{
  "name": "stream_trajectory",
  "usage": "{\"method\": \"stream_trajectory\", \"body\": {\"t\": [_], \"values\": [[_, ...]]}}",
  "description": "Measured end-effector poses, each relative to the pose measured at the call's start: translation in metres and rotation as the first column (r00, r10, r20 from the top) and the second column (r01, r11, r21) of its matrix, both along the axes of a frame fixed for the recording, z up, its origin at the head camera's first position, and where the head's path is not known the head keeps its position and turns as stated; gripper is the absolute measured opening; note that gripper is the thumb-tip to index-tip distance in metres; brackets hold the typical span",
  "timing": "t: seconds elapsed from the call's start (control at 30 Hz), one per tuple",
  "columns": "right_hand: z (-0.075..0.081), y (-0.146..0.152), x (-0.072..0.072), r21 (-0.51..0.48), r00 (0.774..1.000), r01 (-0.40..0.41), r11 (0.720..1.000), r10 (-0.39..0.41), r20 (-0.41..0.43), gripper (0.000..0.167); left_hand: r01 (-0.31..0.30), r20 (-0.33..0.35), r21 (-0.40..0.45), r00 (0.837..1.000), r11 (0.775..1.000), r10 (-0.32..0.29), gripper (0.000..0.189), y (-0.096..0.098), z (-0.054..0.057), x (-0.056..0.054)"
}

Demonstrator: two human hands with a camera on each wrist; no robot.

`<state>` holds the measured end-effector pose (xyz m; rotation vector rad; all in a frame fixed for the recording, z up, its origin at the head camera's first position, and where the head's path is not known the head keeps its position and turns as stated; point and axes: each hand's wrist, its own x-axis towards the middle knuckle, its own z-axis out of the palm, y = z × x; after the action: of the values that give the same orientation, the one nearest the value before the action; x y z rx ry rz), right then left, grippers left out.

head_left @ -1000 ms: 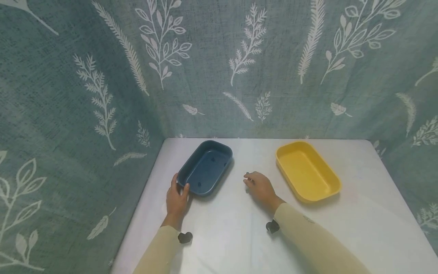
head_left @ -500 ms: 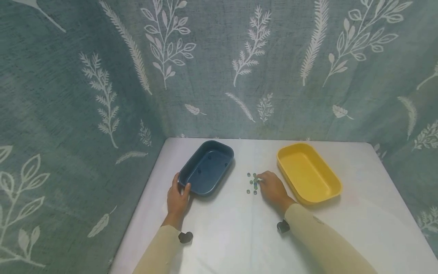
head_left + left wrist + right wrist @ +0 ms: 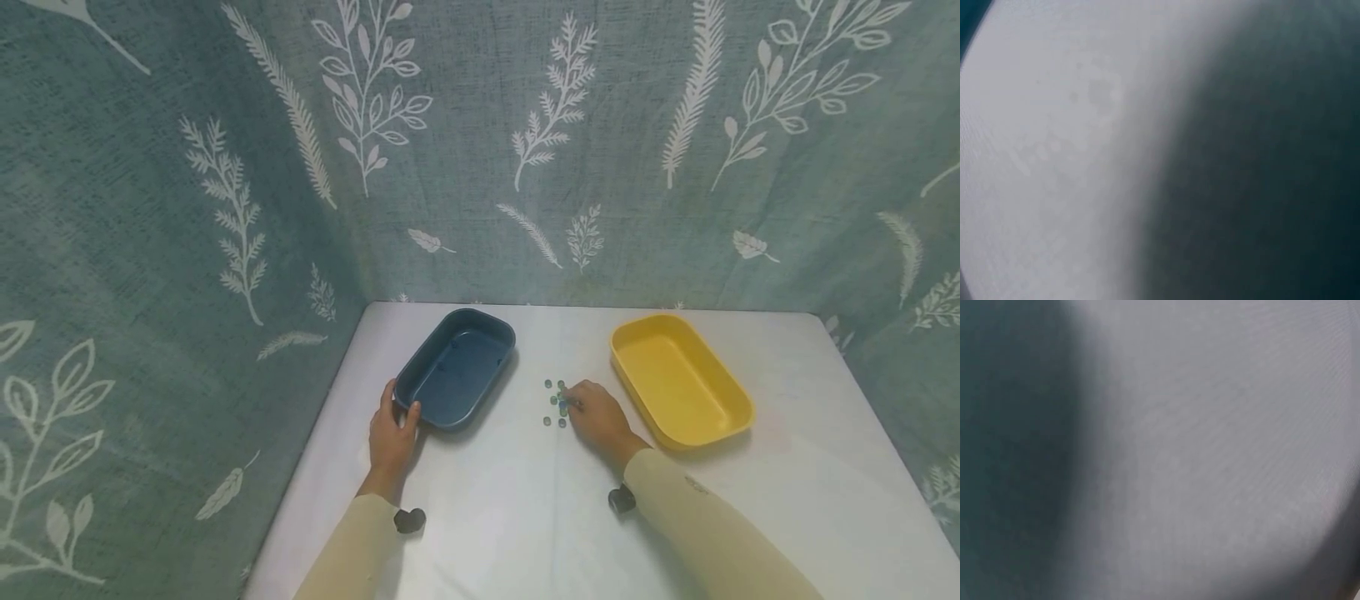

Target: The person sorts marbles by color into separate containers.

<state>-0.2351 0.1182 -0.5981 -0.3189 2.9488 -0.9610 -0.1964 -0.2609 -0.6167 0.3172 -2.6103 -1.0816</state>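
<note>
In the head view a dark blue tray [image 3: 468,367] stands at the left of the white table, with a few small dark spots faintly visible inside. My left hand [image 3: 392,437] holds its near left corner, thumb at the near side and fingers along the left side. Several small round glass-like pieces [image 3: 547,421], greenish, clear and blue, lie in a loose cluster at the middle. My right hand [image 3: 597,412] is at the right edge of this cluster with bent fingers, fingertips among the pieces. Whether it pinches one is too small to tell.
A yellow tray [image 3: 678,383] stands right of my right hand, with nothing visible inside. The white table [image 3: 487,517] meets leaf-patterned green cloth [image 3: 450,225] at the back and sides. Both wrist views show only blurred white surface and dark shapes.
My right hand has drawn back to the right from over the cluster, uncovering the small pieces, and now stays at their right edge. The left hand stays at the blue tray.
</note>
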Motion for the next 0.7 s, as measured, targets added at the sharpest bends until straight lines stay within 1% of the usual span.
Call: {"method": "stream_trajectory", "body": {"t": [0.1, 0.27, 0.43, 0.57, 0.7], "values": [[-0.002, 0.002, -0.001, 0.000, 1.000, 0.000, 1.000, 0.000, -0.006, 0.026, 0.003, -0.015, -0.002, 1.000, 1.000, -0.003, 0.070, 0.001, 0.000, 0.000], [-0.002, 0.005, 0.000, 0.001, 1.000, -0.016, 1.000, 0.016, -0.021, 0.025, 0.000, -0.002, -0.005, 1.000, 1.000, 0.000, 0.069, 0.001, 0.000, 0.000], [0.000, 0.008, -0.001, 0.003, 0.999, -0.033, 0.999, 0.033, -0.015, 0.026, 0.004, 0.005, 0.005, 1.000, 1.000, -0.004, 0.069, 0.002, 0.002, 0.000], [0.004, 0.008, -0.002, 0.037, 0.998, -0.056, 0.998, 0.057, -0.023, 0.029, 0.010, 0.000, 0.001, 1.000, 1.000, -0.010, 0.069, 0.002, 0.003, 0.001], [0.008, 0.006, -0.002, 0.063, 0.996, -0.071, 0.996, 0.074, -0.050, 0.030, 0.013, 0.025, -0.014, 1.000, 1.000, -0.013, 0.069, 0.003, 0.002, 0.001]]}}
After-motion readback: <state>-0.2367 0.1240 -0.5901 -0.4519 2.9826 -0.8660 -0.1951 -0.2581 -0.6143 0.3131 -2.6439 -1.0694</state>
